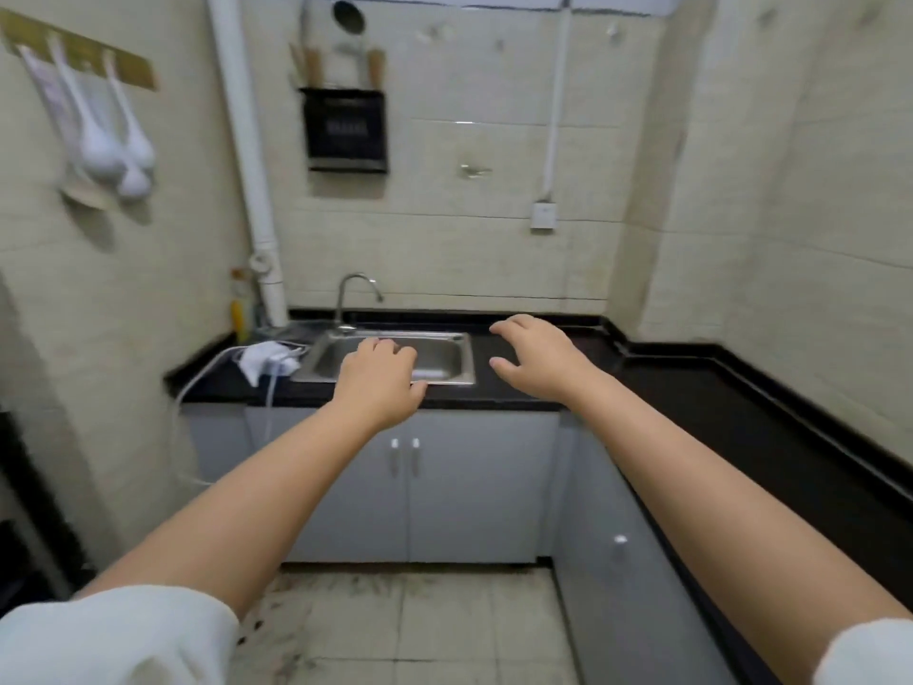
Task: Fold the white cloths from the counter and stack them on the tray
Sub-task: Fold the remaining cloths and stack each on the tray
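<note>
Both my arms stretch forward toward a black counter (691, 388). My left hand (380, 378) hovers in front of the steel sink, palm down, fingers loosely curled and empty. My right hand (536, 358) is over the counter just right of the sink, fingers spread, holding nothing. A crumpled white cloth (264, 360) lies on the counter left of the sink, with a white cable across it. I see no tray in this view.
A steel sink (444, 355) with a tap (353, 299) is set in the counter. Grey cabinets (469, 487) stand below. The counter runs along the right wall toward me. White ladles (106, 140) hang on the left wall; a black rack (345, 128) hangs above the sink.
</note>
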